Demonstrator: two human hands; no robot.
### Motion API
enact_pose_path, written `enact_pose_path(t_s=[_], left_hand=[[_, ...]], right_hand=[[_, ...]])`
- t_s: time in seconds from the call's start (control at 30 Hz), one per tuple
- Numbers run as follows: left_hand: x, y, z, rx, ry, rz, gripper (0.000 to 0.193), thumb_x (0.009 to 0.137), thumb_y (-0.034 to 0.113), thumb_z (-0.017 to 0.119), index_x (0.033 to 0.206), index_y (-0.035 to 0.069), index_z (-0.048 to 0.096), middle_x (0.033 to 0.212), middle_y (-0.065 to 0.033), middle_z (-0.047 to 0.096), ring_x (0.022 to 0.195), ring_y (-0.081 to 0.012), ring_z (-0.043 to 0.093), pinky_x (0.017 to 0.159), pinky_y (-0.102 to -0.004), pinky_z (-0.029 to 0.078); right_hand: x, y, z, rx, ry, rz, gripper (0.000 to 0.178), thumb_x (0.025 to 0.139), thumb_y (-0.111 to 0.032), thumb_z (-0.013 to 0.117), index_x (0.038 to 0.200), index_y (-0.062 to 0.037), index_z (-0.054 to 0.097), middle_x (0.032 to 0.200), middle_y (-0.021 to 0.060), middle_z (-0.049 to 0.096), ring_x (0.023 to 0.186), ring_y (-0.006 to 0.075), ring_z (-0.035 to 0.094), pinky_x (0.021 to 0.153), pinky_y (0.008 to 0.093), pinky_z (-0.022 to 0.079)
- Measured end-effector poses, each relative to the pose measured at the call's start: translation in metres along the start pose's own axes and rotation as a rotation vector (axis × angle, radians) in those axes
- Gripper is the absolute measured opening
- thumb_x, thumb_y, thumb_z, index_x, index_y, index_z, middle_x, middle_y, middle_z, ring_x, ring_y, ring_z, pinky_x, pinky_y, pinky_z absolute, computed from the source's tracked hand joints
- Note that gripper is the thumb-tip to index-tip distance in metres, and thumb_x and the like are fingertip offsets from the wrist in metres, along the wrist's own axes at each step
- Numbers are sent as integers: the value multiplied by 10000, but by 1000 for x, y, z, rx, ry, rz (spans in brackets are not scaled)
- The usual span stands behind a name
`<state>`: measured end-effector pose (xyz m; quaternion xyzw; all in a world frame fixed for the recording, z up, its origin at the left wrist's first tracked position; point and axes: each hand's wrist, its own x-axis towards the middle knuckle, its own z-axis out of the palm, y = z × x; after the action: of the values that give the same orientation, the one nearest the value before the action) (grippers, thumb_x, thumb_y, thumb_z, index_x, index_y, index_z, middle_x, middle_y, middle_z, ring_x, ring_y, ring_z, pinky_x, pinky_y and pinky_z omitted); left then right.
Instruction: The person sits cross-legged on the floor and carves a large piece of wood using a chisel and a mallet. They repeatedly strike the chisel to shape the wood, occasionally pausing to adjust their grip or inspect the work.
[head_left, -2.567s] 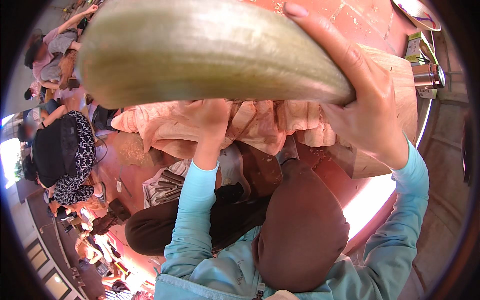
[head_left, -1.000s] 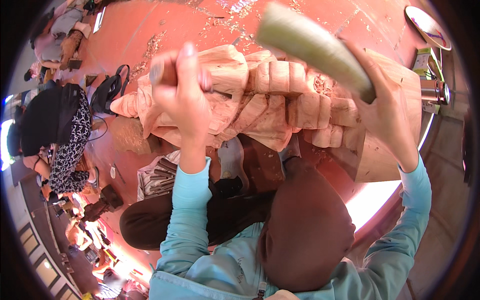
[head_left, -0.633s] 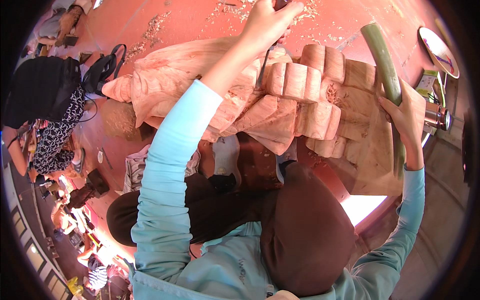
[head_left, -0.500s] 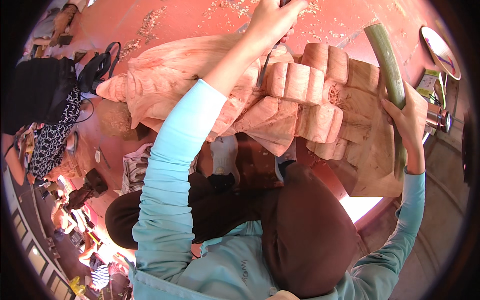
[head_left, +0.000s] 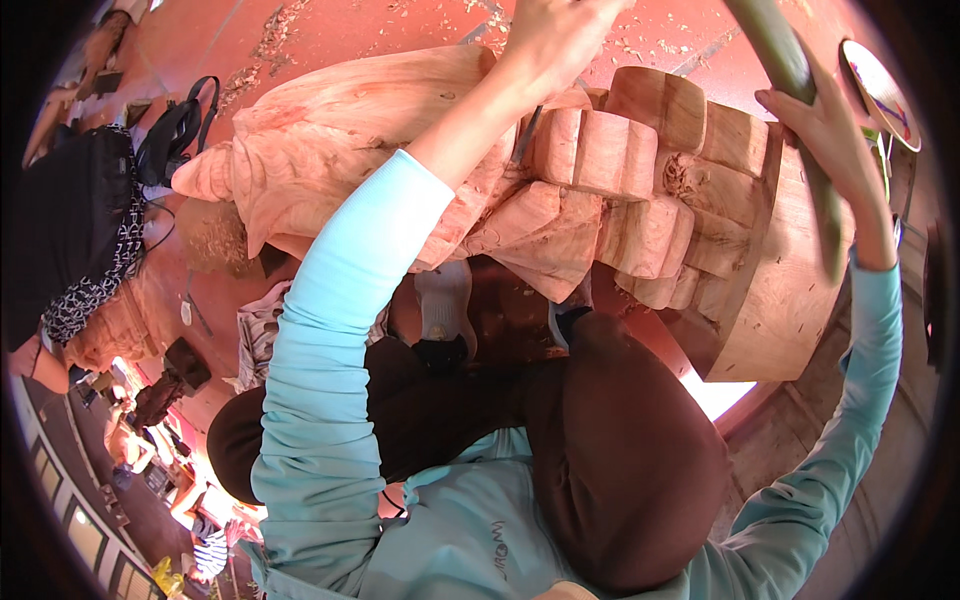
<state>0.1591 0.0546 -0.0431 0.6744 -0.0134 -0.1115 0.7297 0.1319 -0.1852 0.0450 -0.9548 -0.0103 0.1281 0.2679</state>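
Observation:
A large carved block of pale reddish wood (head_left: pixel 360 110) lies across in front of me, with rounded stacked shapes toward its right. My left hand (head_left: pixel 565 40) is closed at the top edge, above the block. From below it runs a chisel (head_left: pixel 527 135), its dark narrow blade meeting the wood in a groove left of the rounded shapes; its upper part is hidden by the hand and cut off by the picture. At the right, my right hand (head_left: pixel 825 125) grips a thick greenish wooden stick (head_left: pixel 782 60), held tilted over the block's right end.
Wood shavings (head_left: pixel 275 35) litter the red tiled floor. A round woven hat or tray (head_left: pixel 880 95) stands at the far right. At left are a dark bag (head_left: pixel 175 135) and a person in black (head_left: pixel 70 210). My bent knees (head_left: pixel 630 450) are close below the block.
My right hand has lifted the stick up and slightly right, away from the block. My left hand and the chisel stay nearly in place, while the whole view has shifted a little.

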Motion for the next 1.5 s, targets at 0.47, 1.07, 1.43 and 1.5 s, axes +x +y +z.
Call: enact_pose_path(t_s=[0.47, 1.07, 1.43, 1.5], left_hand=[[0, -9, -1, 85, -3, 112, 286, 863, 255, 527, 685, 32, 515, 608, -16, 473, 571, -118, 440, 504, -321, 348], [-4, -5, 0, 103, -94, 29, 210, 908, 214, 472, 720, 124, 453, 606, 21, 404, 524, -83, 426, 423, -253, 354], [-7, -3, -1, 55, -128, -41, 227, 910, 225, 470, 731, 86, 480, 618, 3, 448, 498, -97, 419, 422, -241, 369], [-6, -7, -2, 93, -103, 4, 228, 909, 234, 475, 739, 82, 490, 622, 0, 458, 499, -106, 422, 424, -236, 369]], right_hand=[[7, -28, -4, -604, 111, -400, 708, 732, -160, 681, 1383, -122, 404, 1078, 126, 559, 930, 190, 552, 808, 326, 442], [23, 27, 2, -293, 98, -397, 626, 809, -148, 644, 1380, -54, 405, 785, 1, 559, 641, 61, 493, 584, 231, 435], [18, 30, 13, -143, 134, -427, 640, 806, -132, 647, 1387, -59, 388, 810, -1, 543, 656, 73, 503, 589, 220, 446], [13, 14, 11, -109, 77, -176, 643, 803, -132, 650, 1386, -58, 388, 858, 12, 550, 709, 89, 517, 635, 231, 454]])
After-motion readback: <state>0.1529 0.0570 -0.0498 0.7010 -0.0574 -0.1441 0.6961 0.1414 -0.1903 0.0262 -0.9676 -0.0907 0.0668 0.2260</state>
